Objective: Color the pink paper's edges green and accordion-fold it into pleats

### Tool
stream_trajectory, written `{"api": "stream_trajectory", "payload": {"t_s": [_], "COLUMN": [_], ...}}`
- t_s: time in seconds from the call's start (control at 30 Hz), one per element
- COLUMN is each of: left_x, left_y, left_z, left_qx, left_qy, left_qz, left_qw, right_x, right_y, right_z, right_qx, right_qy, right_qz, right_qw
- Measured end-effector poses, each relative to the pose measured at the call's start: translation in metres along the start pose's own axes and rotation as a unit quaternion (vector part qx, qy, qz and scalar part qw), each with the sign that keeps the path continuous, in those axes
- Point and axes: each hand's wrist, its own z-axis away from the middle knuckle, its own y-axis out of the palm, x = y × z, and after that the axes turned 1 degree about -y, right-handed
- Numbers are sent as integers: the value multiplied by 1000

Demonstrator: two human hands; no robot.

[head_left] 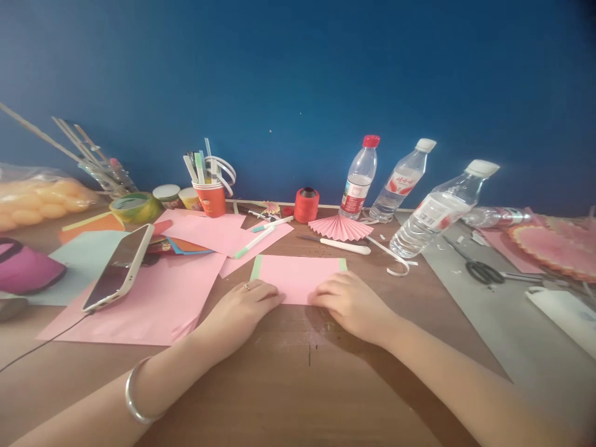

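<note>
Tabletop (pixel 298 385), left hand (pixel 244 305), right hand (pixel 350 304) on pink paper (pixel 298 274), bottle labels (pixel 435 212) blurred

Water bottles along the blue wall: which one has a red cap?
The leftmost bottle, standing beside the red thread spool. The middle bottle and the big right bottle both carry white caps.
</note>
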Motion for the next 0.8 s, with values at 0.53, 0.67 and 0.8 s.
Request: {"api": "stream_trajectory", "payload": {"t_s": [0.53, 0.67, 0.8], "left_x": [-1, -19, -37], "left_y": [-107, -148, -152], "left_z": [-53, -55, -57], "left_qx": [-89, -110, -109], "left_qy": [-85, -191, -196], "left_qz": [-2, 108, 134], "left_qw": [992, 969, 965], "right_x": [14, 31, 47], "right_y": [-75, -114, -121], "right_z": [-63, -67, -65], "right_qx": [-85, -114, -131], "right_qy": [109, 129, 110], "right_qz": [30, -57, -151], "right_qw": [990, 983, 974]}}
